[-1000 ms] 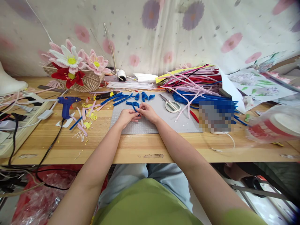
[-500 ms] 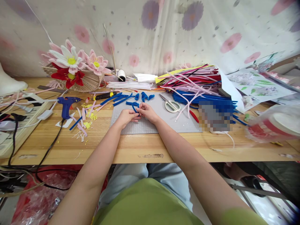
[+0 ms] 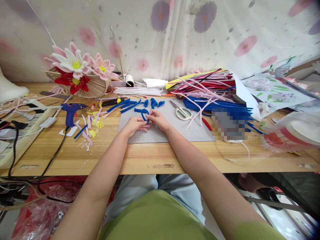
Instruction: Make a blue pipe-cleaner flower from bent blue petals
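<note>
Floral cloth hangs behind a wooden worktable (image 3: pixel 150 156) strewn with craft supplies, and from my remote seat I see both hands meeting over a grey cutting mat (image 3: pixel 180 128) at the centre of the frame. My left hand (image 3: pixel 133 124) and right hand (image 3: pixel 157 119) each pinch one blue pipe cleaner (image 3: pixel 144 113), their fingertips closed on it from either side, so it sits just above the mat between them; gripping it at both ends like this looks to me like a way to steady the wire while it is bent. It is a fuzzy, deep blue stem curled into a tight loop or hook, with a short tail pointing left. More bent blue pieces (image 3: pixel 153 102) lie just beyond the hands at the mat's far edge, kept within reach. Scissors (image 3: pixel 182 111) rest on the mat to the right, near a heap of pipe cleaners (image 3: pixel 212 90) in red, pink and blue. A blue glue gun (image 3: pixel 71 111) stands at left, and finished flowers (image 3: pixel 75 68) sit at upper left.
</note>
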